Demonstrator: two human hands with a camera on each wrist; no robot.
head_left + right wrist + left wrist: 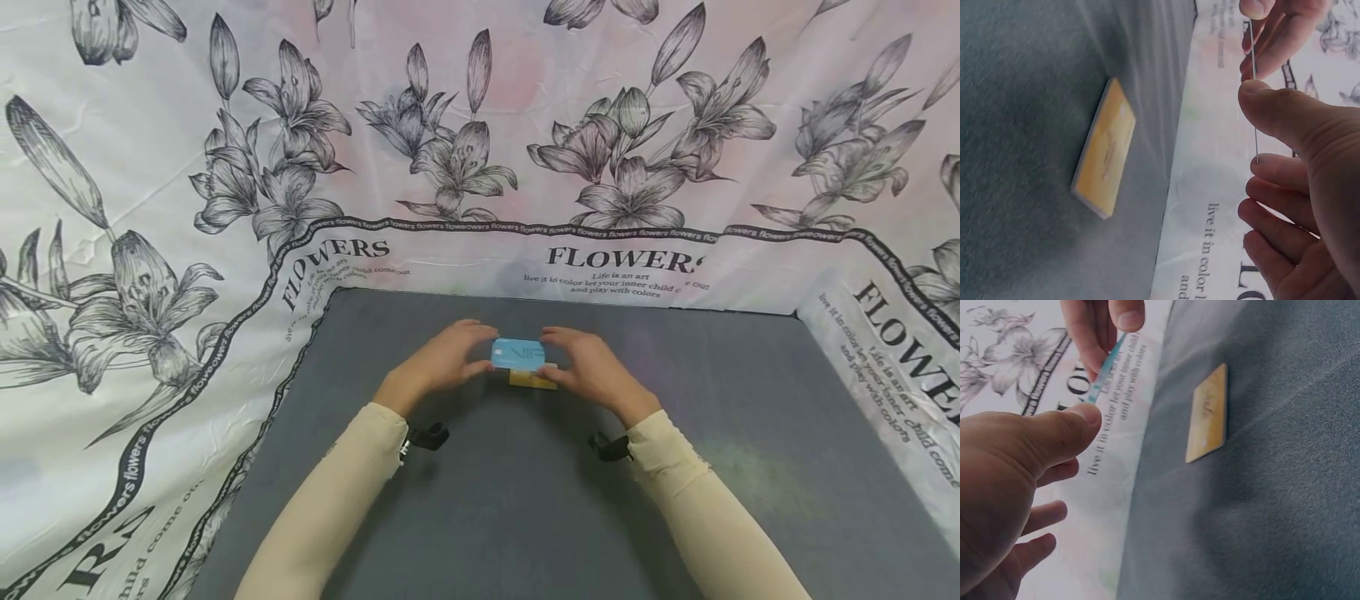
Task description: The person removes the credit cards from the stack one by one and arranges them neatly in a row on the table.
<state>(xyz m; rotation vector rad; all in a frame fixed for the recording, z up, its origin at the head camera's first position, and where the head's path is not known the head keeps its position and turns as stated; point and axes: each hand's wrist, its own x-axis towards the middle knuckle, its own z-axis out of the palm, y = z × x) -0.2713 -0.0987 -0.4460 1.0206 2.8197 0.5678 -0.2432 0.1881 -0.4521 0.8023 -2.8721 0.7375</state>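
Observation:
A light blue bank-style card is held up above the dark table, its printed face toward the head camera. My left hand pinches it by the left end, and my right hand pinches the right end. From the right wrist view, the card is nearly edge-on, a thin line at the thumb. Below it a yellow card lies on the table, partly covered in the head view by the blue card and right thumb. The left wrist view shows this yellow card whole, untouched by either hand.
The dark grey tabletop stretches around both forearms. White cloth printed with flowers and lettering stands behind it and along both sides. Dark wrist straps sit at the cuffs of the pale sleeves.

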